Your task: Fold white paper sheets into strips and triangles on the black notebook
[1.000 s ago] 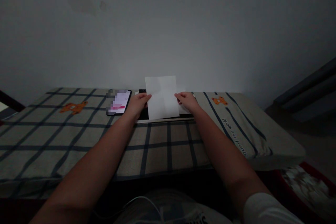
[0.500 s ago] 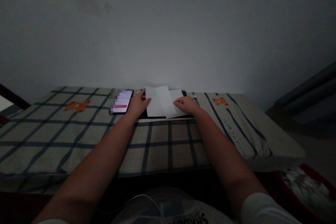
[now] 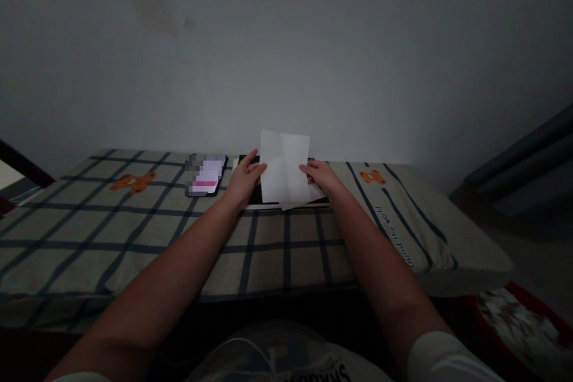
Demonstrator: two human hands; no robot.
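A white sheet of paper (image 3: 285, 167) with a faint crease down its middle stands tilted up between my hands. My left hand (image 3: 245, 178) pinches its left edge between thumb and fingers, the index finger stretched upward. On the opposite edge, my right hand (image 3: 321, 175) grips the sheet with the thumb in front. Beneath and behind the paper lies a flat black item (image 3: 255, 196), mostly covered, with a pale border along its near side. Another white sheet (image 3: 290, 206) peeks out below the held one.
A phone (image 3: 208, 176) with its screen lit lies left of my hands. Everything rests on a checked cloth (image 3: 152, 239) with printed orange bears, against a grey wall (image 3: 286, 59). A red container (image 3: 514, 322) with pale crumpled contents sits at the lower right.
The paper has been raised and turned more upright, and it has shifted slightly right. My right hand has moved from the sheet's lower corner up to its right edge.
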